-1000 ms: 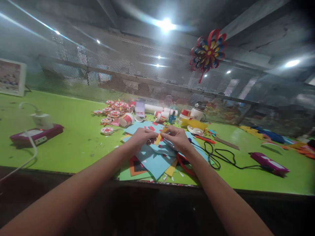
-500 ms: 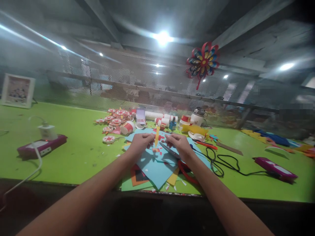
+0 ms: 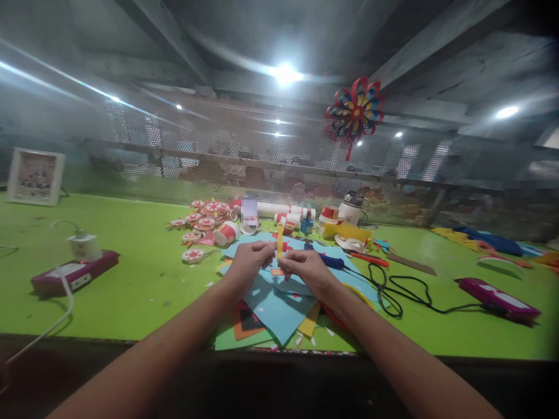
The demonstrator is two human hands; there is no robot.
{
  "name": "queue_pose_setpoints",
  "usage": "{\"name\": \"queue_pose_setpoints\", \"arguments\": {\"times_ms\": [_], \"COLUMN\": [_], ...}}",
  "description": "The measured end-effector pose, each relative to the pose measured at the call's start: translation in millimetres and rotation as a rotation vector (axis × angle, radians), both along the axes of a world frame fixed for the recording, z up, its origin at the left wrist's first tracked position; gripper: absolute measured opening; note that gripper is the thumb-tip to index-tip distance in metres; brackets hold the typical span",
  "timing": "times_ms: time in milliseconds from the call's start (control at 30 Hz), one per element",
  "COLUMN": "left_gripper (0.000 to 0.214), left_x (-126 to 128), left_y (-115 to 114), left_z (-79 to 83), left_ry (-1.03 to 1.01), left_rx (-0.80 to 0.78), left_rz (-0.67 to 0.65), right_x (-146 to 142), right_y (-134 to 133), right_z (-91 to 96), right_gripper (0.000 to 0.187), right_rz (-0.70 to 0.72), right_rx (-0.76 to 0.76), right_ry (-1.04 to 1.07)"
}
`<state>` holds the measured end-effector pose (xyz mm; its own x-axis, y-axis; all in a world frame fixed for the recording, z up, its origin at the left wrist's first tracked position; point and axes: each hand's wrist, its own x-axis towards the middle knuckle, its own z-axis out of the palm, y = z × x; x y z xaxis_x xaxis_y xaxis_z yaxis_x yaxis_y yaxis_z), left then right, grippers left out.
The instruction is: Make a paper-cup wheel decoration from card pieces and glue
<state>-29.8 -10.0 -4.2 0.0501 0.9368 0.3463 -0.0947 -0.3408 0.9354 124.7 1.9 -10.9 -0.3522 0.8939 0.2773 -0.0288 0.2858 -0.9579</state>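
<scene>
A thin yellow strip (image 3: 280,235) stands upright between my hands, over a stack of light-blue sheets (image 3: 279,317). My left hand (image 3: 251,265) is closed in a pinch at the strip's left edge. The closed fingertips of my right hand (image 3: 308,269) meet the strip's lower end. Just under the fingertips is a small red-and-yellow piece (image 3: 276,272). A blue-handled corded tool (image 3: 331,261) lies beyond my right hand. Scissors with a red handle (image 3: 336,319) lie beneath my right wrist, mostly hidden.
Red-and-white round paper pieces (image 3: 207,218) are heaped back left, near a paper cup (image 3: 227,233). A phone (image 3: 250,212) stands at the back. Purple power strips (image 3: 498,299) sit on both sides, with a black cord (image 3: 402,291) looping at right. A pinwheel (image 3: 356,110) hangs above.
My right hand has moved left and closed on the strip's lower end. The scissors blades, visible before beside that hand, no longer show. The view has shifted slightly.
</scene>
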Motion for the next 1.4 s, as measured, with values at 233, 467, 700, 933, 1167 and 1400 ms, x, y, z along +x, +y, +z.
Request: {"name": "queue_pose_setpoints", "arguments": {"times_ms": [233,467,700,933,1167,1400], "left_gripper": [0.032,0.034,0.034,0.033,0.033,0.031], "left_x": [-0.8,0.2,-2.0,-0.5,-0.1,0.1], "left_y": [0.8,-1.3,3.1,1.2,-0.8,-1.0], "left_z": [-4.3,-0.3,-6.4,-4.2,-1.2,-1.9], "left_ry": [-0.056,-0.073,-0.058,-0.052,-0.023,-0.057], "left_rx": [-0.002,-0.001,0.022,-0.012,0.007,-0.018], "left_rz": [-0.01,0.005,0.045,0.029,0.027,-0.013], "right_x": [-1.3,-4.9,-7.4,-7.4,-6.9,-7.1], "right_y": [-1.9,-7.8,-12.1,-7.7,-5.8,-6.2], "right_z": [-1.1,3.5,5.8,0.1,-2.6,-2.2], "right_gripper": [0.031,0.029,0.029,0.032,0.034,0.034], "right_rz": [0.001,-0.046,-0.102,-0.095,-0.074,-0.072], "right_rx": [0.015,0.019,0.001,-0.015,-0.012,-0.011], "right_ry": [-0.037,-0.081,-0.083,-0.044,-0.036,-0.041]}}
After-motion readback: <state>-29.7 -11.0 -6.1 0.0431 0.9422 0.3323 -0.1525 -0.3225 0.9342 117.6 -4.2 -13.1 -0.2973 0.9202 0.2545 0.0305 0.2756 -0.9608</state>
